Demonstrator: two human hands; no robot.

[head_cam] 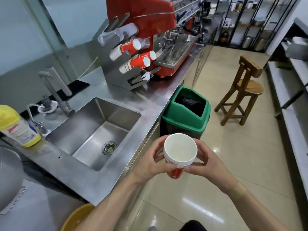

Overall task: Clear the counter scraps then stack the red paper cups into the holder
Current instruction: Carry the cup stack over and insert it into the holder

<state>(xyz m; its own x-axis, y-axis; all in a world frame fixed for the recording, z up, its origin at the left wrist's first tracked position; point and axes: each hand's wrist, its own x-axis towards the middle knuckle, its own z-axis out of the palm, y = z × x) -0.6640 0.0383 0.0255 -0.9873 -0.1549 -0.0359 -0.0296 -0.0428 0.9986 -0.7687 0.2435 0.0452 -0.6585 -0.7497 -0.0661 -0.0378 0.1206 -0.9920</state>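
Observation:
A nested stack of red paper cups (180, 151) with white insides is held upright in front of me, beyond the counter's edge and above the floor. My left hand (154, 161) grips the stack's left side and my right hand (202, 161) grips its right side. The metal cup holder (115, 72) stands on the steel counter (150, 100) next to the red espresso machine (150, 15). Its slots carry rows of red cups (139, 62) lying on their sides, with clear plastic cups (120, 33) in the top slot.
A steel sink (93, 129) with a tap (55, 90) is set into the counter on my left. A yellow detergent bottle (16, 125) stands at the far left. A green bin (186, 112) sits on the floor by the counter's end, a wooden stool (243, 90) beyond it.

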